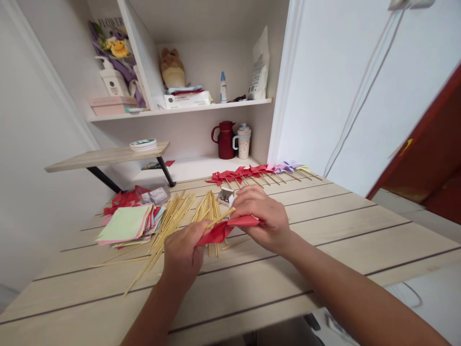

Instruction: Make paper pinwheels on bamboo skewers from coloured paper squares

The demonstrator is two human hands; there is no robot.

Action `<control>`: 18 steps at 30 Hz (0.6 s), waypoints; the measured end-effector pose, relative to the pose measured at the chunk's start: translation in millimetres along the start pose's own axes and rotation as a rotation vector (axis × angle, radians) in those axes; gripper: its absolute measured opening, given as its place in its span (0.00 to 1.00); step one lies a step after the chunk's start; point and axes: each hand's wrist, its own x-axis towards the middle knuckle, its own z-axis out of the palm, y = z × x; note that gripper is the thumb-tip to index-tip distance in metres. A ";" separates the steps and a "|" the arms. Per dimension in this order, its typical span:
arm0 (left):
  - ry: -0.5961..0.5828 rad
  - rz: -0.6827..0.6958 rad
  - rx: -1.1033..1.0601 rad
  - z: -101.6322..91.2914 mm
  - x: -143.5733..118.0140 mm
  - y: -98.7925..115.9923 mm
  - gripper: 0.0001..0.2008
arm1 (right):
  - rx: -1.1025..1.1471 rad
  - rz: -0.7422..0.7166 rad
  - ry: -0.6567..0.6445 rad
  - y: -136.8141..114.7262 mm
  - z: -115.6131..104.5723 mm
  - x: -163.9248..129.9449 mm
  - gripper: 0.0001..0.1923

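A red paper pinwheel (218,233) is held between my two hands above the table, with a thin wooden stick (221,217) lying along its upper side. My left hand (184,247) is closed on the paper's left part and the stick's near end. Around the pinwheel's right side, my right hand (261,216) is closed too, its fingers by the stick's other end. Behind the hands stands a small open box (226,196) of metal pins. Loose wooden sticks (172,218) lie fanned out left of and beneath the pinwheel. The fingertips are partly hidden by the paper.
Finished pinwheels (248,172), red, pink, purple and yellow, lie in a row at the table's back. Square coloured papers (124,225) are stacked at left, by a plastic bag (155,195). A small raised shelf (108,156), a red jug (226,140) and a cup (244,142) stand behind.
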 end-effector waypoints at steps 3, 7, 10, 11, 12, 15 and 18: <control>0.000 0.002 0.017 0.3 -1.4 -0.4 0.15 | 0.005 0.006 0.005 1.0 1.0 -1.5 0.07; 0.007 0.022 0.042 1.3 -5.4 -3.7 0.16 | -0.006 0.014 -0.013 0.9 0.2 -1.9 0.06; 0.008 0.031 0.047 0.9 -6.0 -4.3 0.15 | -0.022 0.022 -0.009 0.9 -0.6 -1.7 0.05; 0.002 0.027 0.047 0.6 -5.4 -3.8 0.16 | -0.021 0.020 0.000 1.1 -0.6 -1.7 0.04; -0.003 0.019 0.043 0.3 -4.7 -2.9 0.16 | -0.019 0.012 0.010 1.5 -0.6 -1.7 0.03; -0.019 -0.016 0.010 0.4 -2.0 -0.4 0.15 | -0.030 -0.036 0.027 2.9 -1.4 -1.4 0.04; -0.005 -0.033 -0.030 2.1 -0.8 -0.6 0.14 | -0.077 -0.074 -0.001 4.1 -4.7 -0.2 0.07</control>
